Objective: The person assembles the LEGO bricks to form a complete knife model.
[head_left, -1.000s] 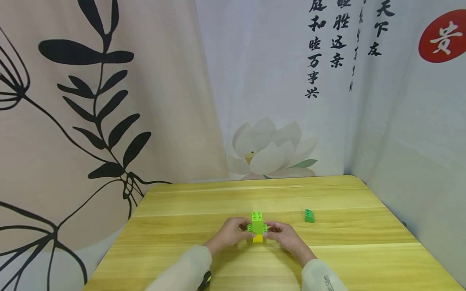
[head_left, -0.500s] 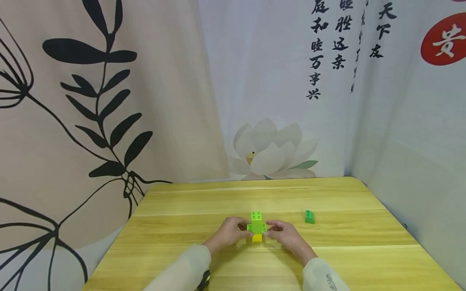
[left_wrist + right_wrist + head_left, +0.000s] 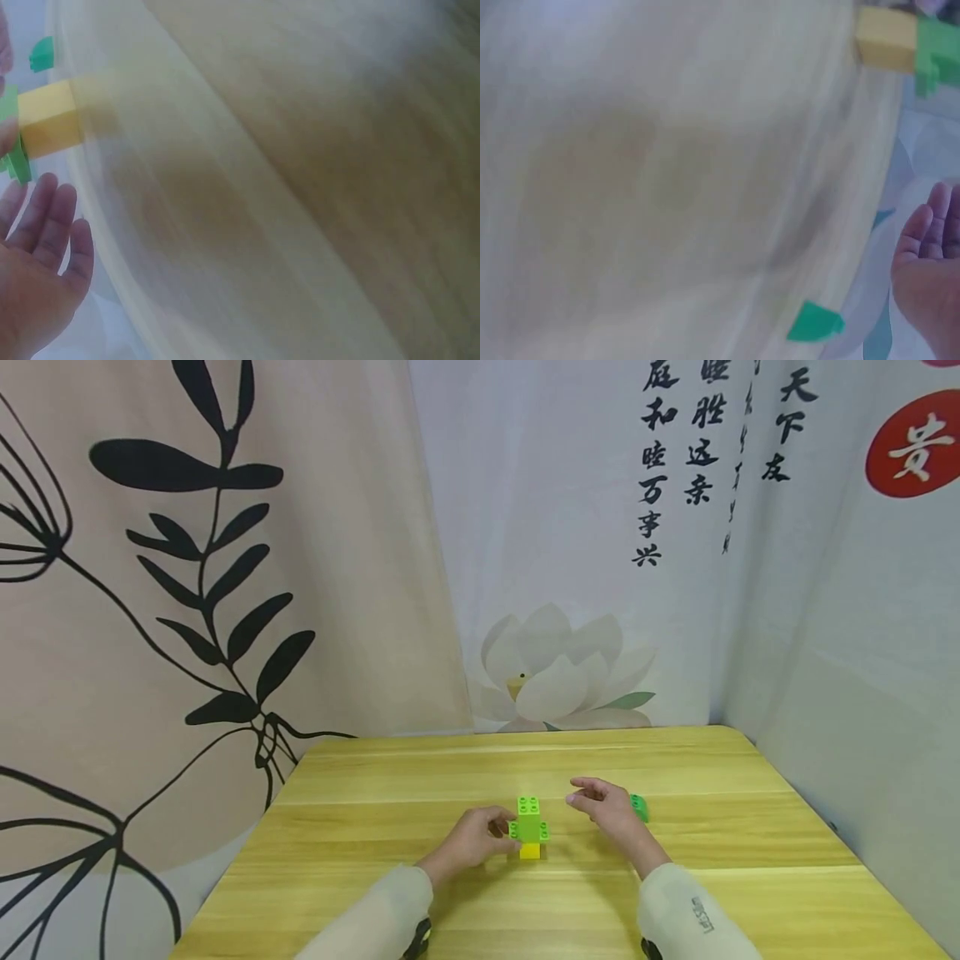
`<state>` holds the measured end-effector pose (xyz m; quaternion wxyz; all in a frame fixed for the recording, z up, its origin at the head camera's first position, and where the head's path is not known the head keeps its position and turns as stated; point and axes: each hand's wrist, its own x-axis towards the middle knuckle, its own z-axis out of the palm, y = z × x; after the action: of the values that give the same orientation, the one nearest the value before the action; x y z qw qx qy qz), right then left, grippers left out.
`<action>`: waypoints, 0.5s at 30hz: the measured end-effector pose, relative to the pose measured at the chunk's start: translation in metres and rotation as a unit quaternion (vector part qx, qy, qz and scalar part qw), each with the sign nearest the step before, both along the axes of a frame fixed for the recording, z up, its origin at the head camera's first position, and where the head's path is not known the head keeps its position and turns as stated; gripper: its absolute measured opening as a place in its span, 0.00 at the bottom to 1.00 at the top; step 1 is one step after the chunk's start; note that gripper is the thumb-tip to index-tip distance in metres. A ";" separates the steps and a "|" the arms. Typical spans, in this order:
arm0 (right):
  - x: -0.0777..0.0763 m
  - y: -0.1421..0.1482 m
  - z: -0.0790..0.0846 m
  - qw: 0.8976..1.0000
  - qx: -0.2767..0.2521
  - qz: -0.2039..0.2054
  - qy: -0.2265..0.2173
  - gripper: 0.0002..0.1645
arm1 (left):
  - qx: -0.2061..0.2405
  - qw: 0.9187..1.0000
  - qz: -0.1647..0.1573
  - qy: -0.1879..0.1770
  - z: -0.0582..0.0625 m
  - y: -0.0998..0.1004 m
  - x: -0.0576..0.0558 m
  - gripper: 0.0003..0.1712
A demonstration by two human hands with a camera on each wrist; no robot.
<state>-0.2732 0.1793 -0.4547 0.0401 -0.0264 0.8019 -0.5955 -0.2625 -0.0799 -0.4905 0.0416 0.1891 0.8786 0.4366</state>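
A stack of toy building bricks stands upright on the table, with light green bricks point(image 3: 528, 820) above a yellow brick point(image 3: 529, 852). My left hand point(image 3: 474, 837) pinches the stack's left side between thumb and forefinger; in the left wrist view its other fingers point(image 3: 56, 225) spread free. To the right and clear of the stack, my right hand point(image 3: 611, 814) is raised with loosely bent fingers and nothing between them. Just beyond it lies a dark green sloped brick point(image 3: 639, 807), partly covered by that hand. The right wrist view shows this dark green brick point(image 3: 814, 322) whole.
The wooden table point(image 3: 420, 768) runs back to a printed curtain point(image 3: 375, 568), with another pale curtain point(image 3: 840, 652) along the right side. Black bands show at both sleeves.
My right hand has let go of the stack's right side and moved right and away from me, towards the dark green brick. The left hand and stack stay put.
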 end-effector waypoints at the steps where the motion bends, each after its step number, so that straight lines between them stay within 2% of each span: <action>1: -0.002 0.004 0.003 1.000 -0.002 0.000 0.003 0.25 | 0.000 1.000 0.001 -0.001 0.000 0.000 0.000 0.27; 10: -0.011 0.043 0.025 1.000 0.001 -0.013 0.010 0.31 | 0.034 0.999 0.007 -0.035 0.001 -0.003 0.002 0.22; 15: -0.013 0.064 0.029 1.000 0.004 -0.025 0.006 0.35 | 0.041 0.998 0.011 -0.051 0.002 -0.004 0.003 0.20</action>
<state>-0.2864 0.2435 -0.4255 0.0201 -0.0096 0.8049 -0.5930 -0.2596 -0.0838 -0.4889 0.0733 0.1583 0.8589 0.4815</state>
